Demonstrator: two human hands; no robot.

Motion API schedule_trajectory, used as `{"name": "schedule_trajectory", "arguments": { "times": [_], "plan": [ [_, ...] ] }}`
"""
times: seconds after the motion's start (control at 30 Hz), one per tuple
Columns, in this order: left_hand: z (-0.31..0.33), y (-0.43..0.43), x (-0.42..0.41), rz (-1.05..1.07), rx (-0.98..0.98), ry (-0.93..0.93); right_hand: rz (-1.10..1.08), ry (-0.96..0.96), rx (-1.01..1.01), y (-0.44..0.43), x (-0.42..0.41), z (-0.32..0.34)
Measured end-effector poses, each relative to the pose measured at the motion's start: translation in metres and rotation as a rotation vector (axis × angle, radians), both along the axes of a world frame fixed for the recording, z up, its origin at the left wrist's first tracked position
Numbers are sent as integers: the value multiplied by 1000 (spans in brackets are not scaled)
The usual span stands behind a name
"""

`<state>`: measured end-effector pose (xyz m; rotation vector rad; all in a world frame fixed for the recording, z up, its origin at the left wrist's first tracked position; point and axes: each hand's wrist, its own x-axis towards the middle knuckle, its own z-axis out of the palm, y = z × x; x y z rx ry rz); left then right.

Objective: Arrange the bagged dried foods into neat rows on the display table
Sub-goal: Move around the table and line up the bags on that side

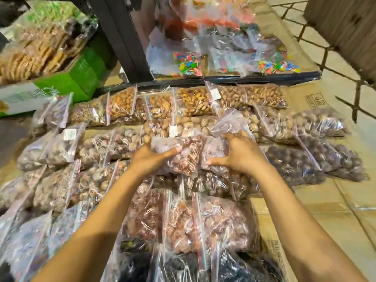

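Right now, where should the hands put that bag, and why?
Probably lower the reddish bag, held by the left hand and right hand, straight down into the middle row, because it sits above the bags there, and similar reddish bags lie nearby.

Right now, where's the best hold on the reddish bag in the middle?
By its two short ends, coming from above. The reddish bag lies crosswise, bulging and slack, so the left hand and right hand cup one end each; a one-sided grip would likely let it sag.

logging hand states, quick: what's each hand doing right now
Left hand: closed on the left end of the bag of reddish dried food.
Right hand: closed on the right end of the same bag.
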<state>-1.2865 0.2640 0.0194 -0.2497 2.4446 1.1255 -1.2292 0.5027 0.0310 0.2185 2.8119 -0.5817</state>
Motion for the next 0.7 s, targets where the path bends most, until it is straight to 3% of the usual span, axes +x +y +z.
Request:
{"name": "schedule_trajectory", "arguments": {
  "times": [0.13, 0.37, 0.6, 0.7],
  "plan": [
    [11, -10, 0, -1, -48, -119, -45, 84, 55, -12, 16, -5],
    [14, -7, 20, 11, 114, -76, -265, 266, -8, -19, 50, -23],
    [19, -17, 50, 82, 372, 82, -230, 44, -108, -9, 39, -4],
    [15, -23, 67, 184, 528, 81, -341, 86, -260, -14, 52, -1]
  ]
}}
